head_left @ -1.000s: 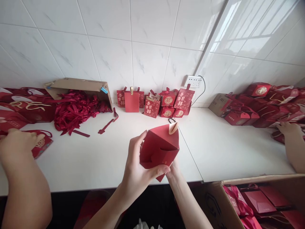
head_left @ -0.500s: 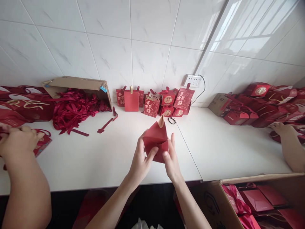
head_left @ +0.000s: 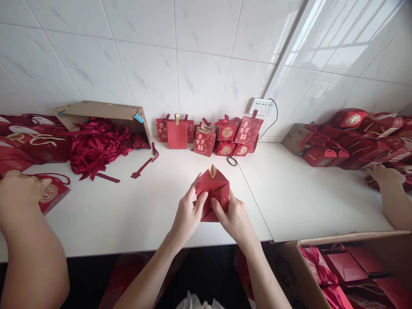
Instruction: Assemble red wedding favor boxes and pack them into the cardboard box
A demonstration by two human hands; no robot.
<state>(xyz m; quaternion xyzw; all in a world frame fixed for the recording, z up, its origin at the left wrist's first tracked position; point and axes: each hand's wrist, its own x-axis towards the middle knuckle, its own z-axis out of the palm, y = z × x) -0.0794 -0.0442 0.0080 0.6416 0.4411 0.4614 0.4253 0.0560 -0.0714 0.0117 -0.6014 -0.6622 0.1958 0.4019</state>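
A small red paper gift box [head_left: 214, 184] is held up between both hands above the front part of the white table [head_left: 141, 214]. My left hand [head_left: 189, 209] grips its left side, thumb lying on the near face. From the right, my right hand [head_left: 232, 213] grips it with the thumb pressed on the folded panels of the same face. A pale loop or fold [head_left: 213, 171] sticks up at the box's top. The fingers behind the box are partly hidden.
A heap of red ribbons [head_left: 96, 146] spills from a cardboard box [head_left: 103, 110] at the left. Finished red boxes [head_left: 204, 141] line the wall. An open carton [head_left: 354, 236] stands front right. Other people's hands work at the left [head_left: 22, 193] and right [head_left: 384, 176].
The red box has turned more upright and dropped slightly at its top. My right thumb has moved from its right edge onto the near face. The left-hand person's hand has shifted off a patterned red box.
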